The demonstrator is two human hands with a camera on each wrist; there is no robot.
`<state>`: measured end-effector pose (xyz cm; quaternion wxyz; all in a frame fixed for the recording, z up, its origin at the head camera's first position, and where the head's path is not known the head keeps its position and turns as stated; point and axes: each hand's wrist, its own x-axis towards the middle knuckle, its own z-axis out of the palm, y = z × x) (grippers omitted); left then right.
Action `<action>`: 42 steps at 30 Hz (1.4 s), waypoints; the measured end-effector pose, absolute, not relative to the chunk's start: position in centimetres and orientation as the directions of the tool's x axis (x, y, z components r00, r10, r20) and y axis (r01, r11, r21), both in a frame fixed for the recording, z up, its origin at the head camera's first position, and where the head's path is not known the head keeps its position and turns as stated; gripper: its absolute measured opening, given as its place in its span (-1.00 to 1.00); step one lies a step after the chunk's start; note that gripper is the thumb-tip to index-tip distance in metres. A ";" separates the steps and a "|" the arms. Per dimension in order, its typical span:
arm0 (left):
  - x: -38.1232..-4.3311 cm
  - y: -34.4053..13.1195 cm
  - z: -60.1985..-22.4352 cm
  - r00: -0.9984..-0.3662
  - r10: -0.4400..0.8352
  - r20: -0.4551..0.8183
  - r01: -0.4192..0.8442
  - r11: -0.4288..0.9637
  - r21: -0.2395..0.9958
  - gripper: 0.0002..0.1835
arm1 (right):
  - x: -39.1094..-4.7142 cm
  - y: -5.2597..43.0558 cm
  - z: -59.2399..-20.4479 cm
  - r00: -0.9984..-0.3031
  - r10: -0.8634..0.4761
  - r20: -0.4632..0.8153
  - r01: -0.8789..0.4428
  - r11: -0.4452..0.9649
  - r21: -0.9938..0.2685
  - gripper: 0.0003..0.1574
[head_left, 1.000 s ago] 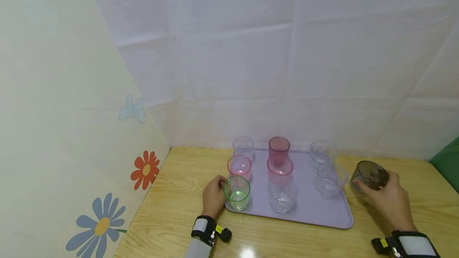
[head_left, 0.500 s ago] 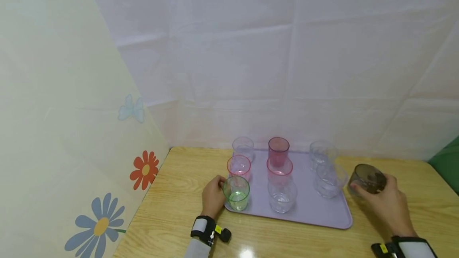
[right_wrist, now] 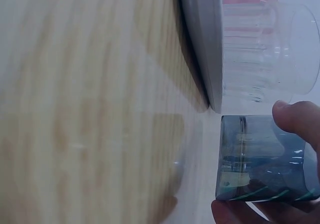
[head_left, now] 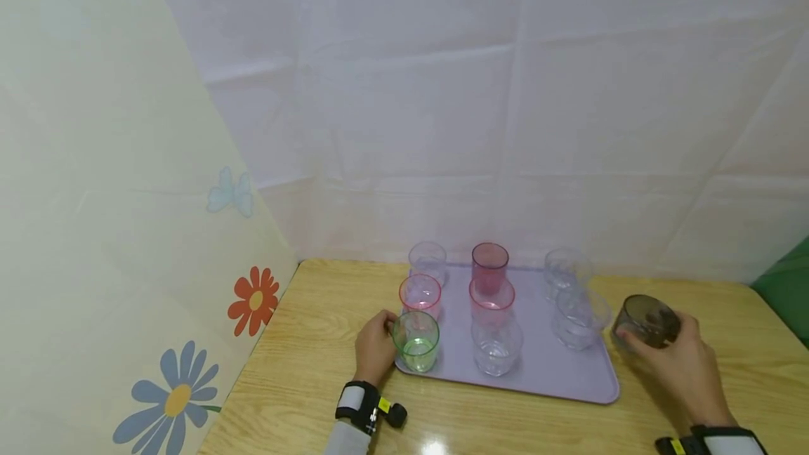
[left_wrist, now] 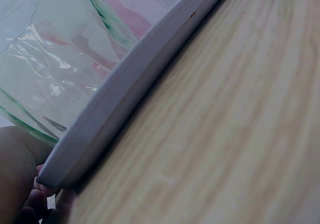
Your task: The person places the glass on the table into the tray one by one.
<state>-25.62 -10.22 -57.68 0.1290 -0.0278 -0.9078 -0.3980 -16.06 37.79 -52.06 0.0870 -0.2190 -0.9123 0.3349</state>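
My right hand holds a smoky dark drinking glass just right of the tray, thumb on one side and fingers on the other. In the right wrist view, this glass hangs above the table, apart from the tray's edge. My left hand grips the left side of the lilac tray near its front corner. Curled fingertips show under the tray rim in the left wrist view. Right beside that hand stands a green glass on the tray.
Several more glasses stand upright on the tray, including a pink-rimmed glass, a tall red glass and a clear glass. Another clear glass is nearest the held one. A pale cloth hangs behind the wooden table.
My right hand has come slightly lower and toward me with the smoky glass. The left hand keeps its place on the tray, which has not shifted.
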 end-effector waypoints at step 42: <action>-25.5 -10.1 -57.6 -0.958 -0.057 0.283 0.168 0.688 0.706 -0.87 | -13.3 35.3 -52.3 -0.899 0.430 0.084 0.262 0.681 -0.684 0.38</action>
